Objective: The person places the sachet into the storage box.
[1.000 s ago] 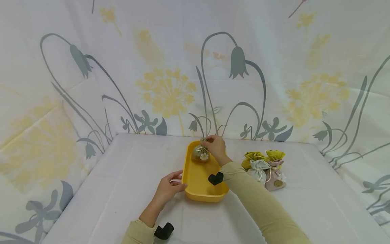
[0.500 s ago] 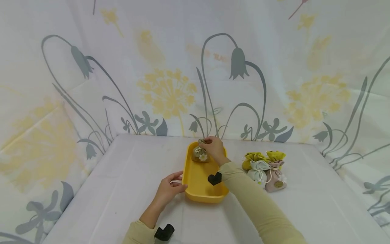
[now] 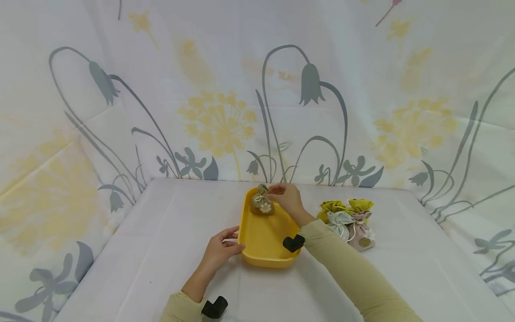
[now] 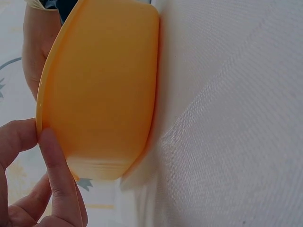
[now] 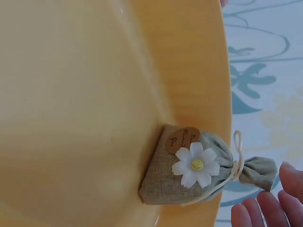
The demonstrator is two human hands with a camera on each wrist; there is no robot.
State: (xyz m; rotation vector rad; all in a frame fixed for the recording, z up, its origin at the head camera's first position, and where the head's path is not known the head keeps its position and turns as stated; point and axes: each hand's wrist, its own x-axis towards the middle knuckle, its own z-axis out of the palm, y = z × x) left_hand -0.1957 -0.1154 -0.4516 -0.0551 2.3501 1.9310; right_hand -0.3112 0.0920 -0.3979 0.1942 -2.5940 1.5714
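A small grey-green drawstring sachet with a white flower stands upright in the far left corner of a yellow tray. In the right wrist view the sachet also shows a round brown tag and a cream cord tied round its neck. My right hand hovers beside the gathered top, its thumb and fingers parted and just off the cloth. My left hand pinches the tray's left rim near its front corner; in the left wrist view the fingers lie against the tray's outer wall.
Right of the tray, several more sachets stand close together: yellow-green ones behind, a pale blue one and a pinkish one in front. My right forearm partly covers them. A flower-printed cloth rises behind the white table.
My right hand has let go of the sachet's top and drawn slightly to the right. The sachet stays in the tray's far corner, and the left hand keeps its hold on the rim.
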